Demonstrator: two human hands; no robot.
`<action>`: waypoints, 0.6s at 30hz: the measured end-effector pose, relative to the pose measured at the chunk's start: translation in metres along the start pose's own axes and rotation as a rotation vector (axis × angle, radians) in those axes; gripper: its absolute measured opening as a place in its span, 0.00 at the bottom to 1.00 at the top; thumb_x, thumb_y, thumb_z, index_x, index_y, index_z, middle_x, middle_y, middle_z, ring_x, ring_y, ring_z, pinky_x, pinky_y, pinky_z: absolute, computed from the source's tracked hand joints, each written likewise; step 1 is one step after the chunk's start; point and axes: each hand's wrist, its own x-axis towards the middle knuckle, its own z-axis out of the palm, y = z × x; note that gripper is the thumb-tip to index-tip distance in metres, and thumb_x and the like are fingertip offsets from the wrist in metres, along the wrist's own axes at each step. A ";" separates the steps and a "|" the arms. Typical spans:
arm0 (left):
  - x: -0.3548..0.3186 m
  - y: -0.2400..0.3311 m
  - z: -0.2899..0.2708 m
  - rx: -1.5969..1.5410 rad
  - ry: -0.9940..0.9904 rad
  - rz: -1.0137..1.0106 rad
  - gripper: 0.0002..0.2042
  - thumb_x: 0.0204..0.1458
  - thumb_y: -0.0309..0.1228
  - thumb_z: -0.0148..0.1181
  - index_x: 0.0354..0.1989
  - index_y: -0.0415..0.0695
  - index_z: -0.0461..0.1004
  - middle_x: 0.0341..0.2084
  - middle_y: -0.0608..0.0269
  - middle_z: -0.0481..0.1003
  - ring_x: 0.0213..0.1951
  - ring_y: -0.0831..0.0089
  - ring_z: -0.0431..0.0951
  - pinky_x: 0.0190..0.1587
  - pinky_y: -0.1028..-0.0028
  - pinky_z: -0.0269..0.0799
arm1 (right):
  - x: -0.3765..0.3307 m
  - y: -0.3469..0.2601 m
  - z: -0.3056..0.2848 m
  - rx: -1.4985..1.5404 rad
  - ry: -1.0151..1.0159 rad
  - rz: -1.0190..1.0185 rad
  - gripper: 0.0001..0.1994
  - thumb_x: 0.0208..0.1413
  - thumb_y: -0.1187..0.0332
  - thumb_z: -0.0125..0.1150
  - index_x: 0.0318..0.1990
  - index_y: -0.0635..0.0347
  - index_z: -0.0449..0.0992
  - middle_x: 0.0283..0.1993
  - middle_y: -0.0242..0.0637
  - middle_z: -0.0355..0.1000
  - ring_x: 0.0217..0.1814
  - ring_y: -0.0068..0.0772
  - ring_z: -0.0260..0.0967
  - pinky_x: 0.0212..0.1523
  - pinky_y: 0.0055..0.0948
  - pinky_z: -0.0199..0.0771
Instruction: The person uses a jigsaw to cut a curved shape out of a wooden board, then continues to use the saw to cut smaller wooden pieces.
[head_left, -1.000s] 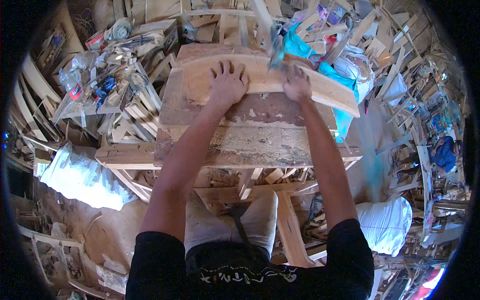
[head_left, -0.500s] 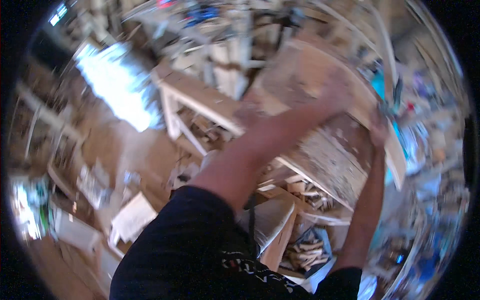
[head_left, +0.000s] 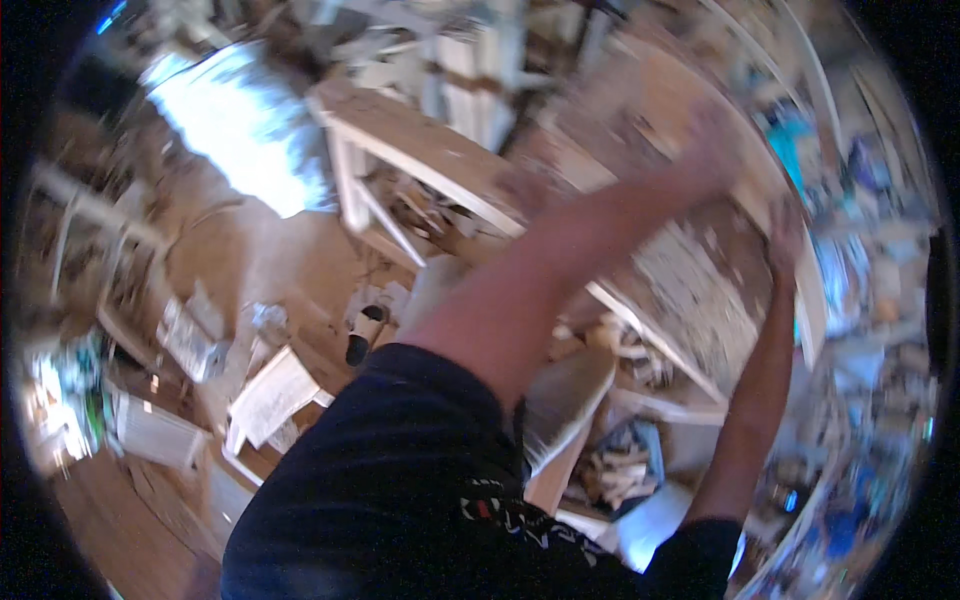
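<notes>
Head view has swung left (blurred); left hand [head_left: 712,140] and right hand [head_left: 785,235] stay on the wooden board [head_left: 690,270], fingers' spread unclear.

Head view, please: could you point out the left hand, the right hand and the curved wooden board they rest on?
left hand [head_left: 712,140], head view, on the blurred back of the hand.
right hand [head_left: 785,232], head view, on the back of the hand.
board [head_left: 812,300], head view, on its pale edge below the right hand.
</notes>
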 end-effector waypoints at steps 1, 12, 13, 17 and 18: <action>-0.003 -0.007 0.000 -0.005 0.018 0.034 0.26 0.64 0.37 0.53 0.64 0.28 0.73 0.70 0.21 0.59 0.70 0.19 0.57 0.68 0.19 0.42 | -0.002 -0.013 0.005 0.315 -0.120 0.196 0.29 0.76 0.51 0.44 0.78 0.53 0.60 0.80 0.48 0.57 0.82 0.49 0.53 0.81 0.43 0.49; -0.011 -0.030 -0.066 0.000 -0.243 -0.044 0.27 0.70 0.46 0.39 0.68 0.41 0.68 0.71 0.30 0.60 0.72 0.28 0.56 0.73 0.33 0.46 | 0.037 -0.052 -0.044 0.218 0.175 0.109 0.21 0.71 0.53 0.51 0.64 0.51 0.74 0.68 0.52 0.70 0.71 0.53 0.66 0.68 0.53 0.68; -0.013 -0.034 -0.066 0.010 -0.247 -0.053 0.27 0.70 0.46 0.40 0.68 0.41 0.68 0.70 0.29 0.61 0.71 0.27 0.56 0.72 0.33 0.47 | 0.045 -0.066 -0.056 0.233 0.187 0.121 0.19 0.71 0.56 0.53 0.62 0.54 0.76 0.67 0.53 0.70 0.70 0.52 0.67 0.67 0.54 0.69; -0.011 -0.032 -0.061 -0.040 -0.193 -0.074 0.26 0.70 0.47 0.40 0.67 0.41 0.69 0.69 0.29 0.62 0.70 0.26 0.57 0.71 0.33 0.49 | 0.044 -0.064 -0.075 0.381 0.084 0.164 0.19 0.72 0.60 0.48 0.63 0.52 0.76 0.70 0.53 0.67 0.71 0.60 0.65 0.69 0.55 0.67; -0.013 -0.032 -0.057 -0.060 -0.174 -0.086 0.26 0.70 0.47 0.40 0.67 0.41 0.69 0.69 0.29 0.62 0.70 0.26 0.57 0.71 0.33 0.49 | 0.044 -0.067 -0.076 0.370 0.067 0.183 0.19 0.72 0.60 0.48 0.63 0.52 0.76 0.70 0.52 0.67 0.71 0.60 0.65 0.69 0.55 0.67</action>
